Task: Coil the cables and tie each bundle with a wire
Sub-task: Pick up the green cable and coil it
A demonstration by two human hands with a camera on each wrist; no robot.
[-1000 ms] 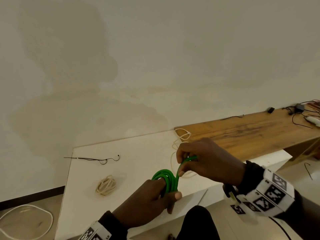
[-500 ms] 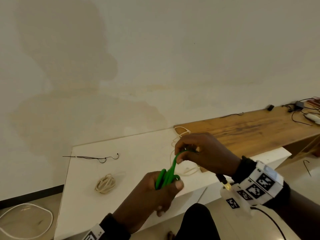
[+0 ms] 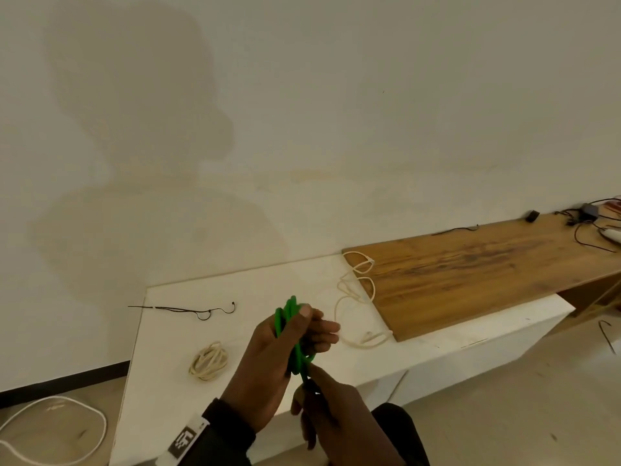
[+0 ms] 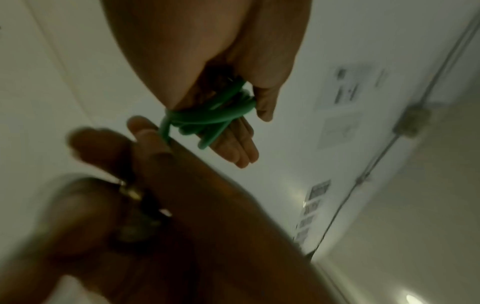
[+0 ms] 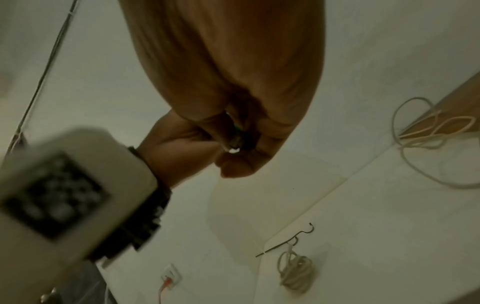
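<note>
The coiled green cable (image 3: pixel 293 334) is held up over the near edge of the white table (image 3: pixel 161 395), gripped by the left hand (image 3: pixel 279 358) with thumb pressed on the loops. Just below, the right hand (image 3: pixel 336 418) pinches its loose end. A tied cream bundle (image 3: pixel 209 361) lies to the left, a loose cream cable (image 3: pixel 356 297) farther right.

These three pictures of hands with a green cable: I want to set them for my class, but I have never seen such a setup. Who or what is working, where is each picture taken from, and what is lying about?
No machine: a person works with bare hands, wearing three cameras. The wide picture comes from the head; the two close, blurry ones from each wrist, looking along the fingers. The left hand grips a coiled green cable; the right hand pinches its loose end below. On the white table lie a coiled cream cable, a loose cream cable and a thin dark wire. A wooden board lies to the right.
</note>
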